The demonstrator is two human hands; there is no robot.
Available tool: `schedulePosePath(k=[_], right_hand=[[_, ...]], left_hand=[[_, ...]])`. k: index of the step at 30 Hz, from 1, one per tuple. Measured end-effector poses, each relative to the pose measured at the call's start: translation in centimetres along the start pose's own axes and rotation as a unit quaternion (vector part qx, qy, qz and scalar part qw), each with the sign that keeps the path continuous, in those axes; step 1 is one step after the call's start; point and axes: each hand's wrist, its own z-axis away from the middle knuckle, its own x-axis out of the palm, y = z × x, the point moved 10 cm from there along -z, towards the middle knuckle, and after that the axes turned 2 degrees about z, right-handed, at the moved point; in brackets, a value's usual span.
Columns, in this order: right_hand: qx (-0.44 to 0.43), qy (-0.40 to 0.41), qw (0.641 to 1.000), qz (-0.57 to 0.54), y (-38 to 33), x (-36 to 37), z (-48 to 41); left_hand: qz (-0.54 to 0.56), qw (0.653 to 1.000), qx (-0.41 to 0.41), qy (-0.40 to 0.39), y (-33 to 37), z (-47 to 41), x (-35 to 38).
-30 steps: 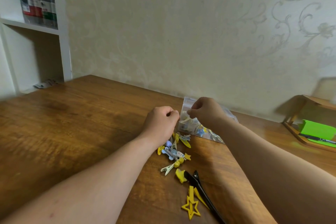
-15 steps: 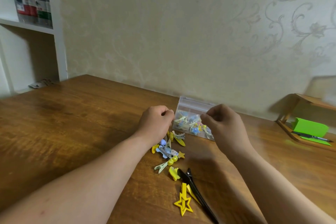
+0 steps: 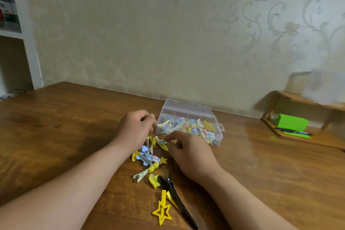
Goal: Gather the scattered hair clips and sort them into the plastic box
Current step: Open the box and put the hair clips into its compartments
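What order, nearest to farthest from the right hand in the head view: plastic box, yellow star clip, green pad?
1. plastic box, just past the right hand, on its far side.
2. yellow star clip, nearer the camera, to its left.
3. green pad, far right, on the wooden tray.

Plastic box: clear, lid folded back, sitting flat just beyond the grip, holding mixed clips.
Yellow clip: being pinched by the right hand.
Loose clips: yellow and blue, lying just left of the grip.
Black clip, star clip: lying nearer the person.
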Motion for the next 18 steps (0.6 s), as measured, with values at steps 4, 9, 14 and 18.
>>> schedulePosePath(k=[4, 9, 14, 18], right_hand=[[-0.024, -0.014, 0.998, 0.054, -1.0, 0.2, 0.0], [-0.015, -0.016, 0.998, 0.057, -0.9, 0.2, 0.0], [0.001, -0.01, 0.999, 0.05, -0.1, -0.4, 0.0], [-0.004, -0.015, 0.998, 0.065, -0.2, -0.2, 0.0]], left_hand=[[-0.002, 1.0, 0.002, -0.002, 0.1, 0.1, 0.0], [-0.005, 1.0, -0.005, -0.004, 0.2, 0.4, 0.0], [-0.008, 1.0, -0.004, -0.004, 0.5, 0.5, 0.0], [-0.009, 1.0, -0.005, -0.005, 0.5, 0.6, -0.1]])
